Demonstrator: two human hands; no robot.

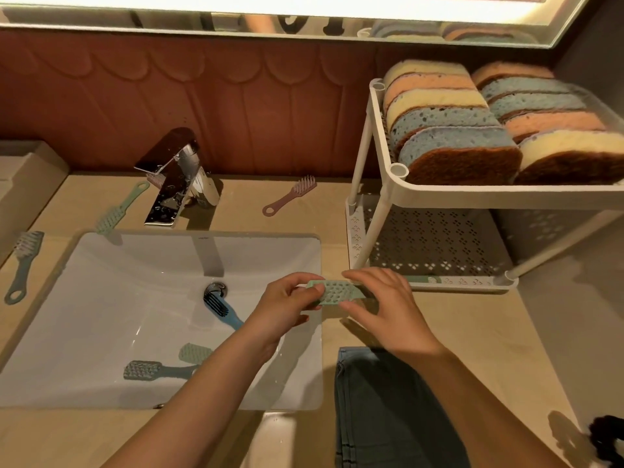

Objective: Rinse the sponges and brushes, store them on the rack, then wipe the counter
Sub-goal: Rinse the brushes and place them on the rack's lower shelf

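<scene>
Left hand (287, 300) pinching one end of a green brush (337, 292) between thumb and fingers, right hand (381, 302) curled over the other end, fingers arched and thumb below — both gripping it, held level over the sink's right rim, just in front of the rack's lower tier. Brush head turned back-up, perforated side showing; bristles hidden underneath. Handle partly covered by the right hand, its far tip poking out toward the rack edge.

Forearms reaching in from the bottom of the view, left crossing over the white sink (101, 332), right over the beige counter (472, 332) and a folded grey-blue cloth (388, 417).

In the basin: a blue brush (221, 309) by the drain, a grey-green brush (152, 369) lower down, and another green brush head (194, 352) half hidden behind the left forearm. On the counter: a green brush (118, 211) left of the chrome faucet (179, 177), a grey one (20, 265) further left, a pink brush (290, 195) to the right.

White rack (388, 184): sponges (456, 130) standing in two rows on the upper tier, the right row cut off by the frame edge. Dark object at bottom right — hard to make out.
</scene>
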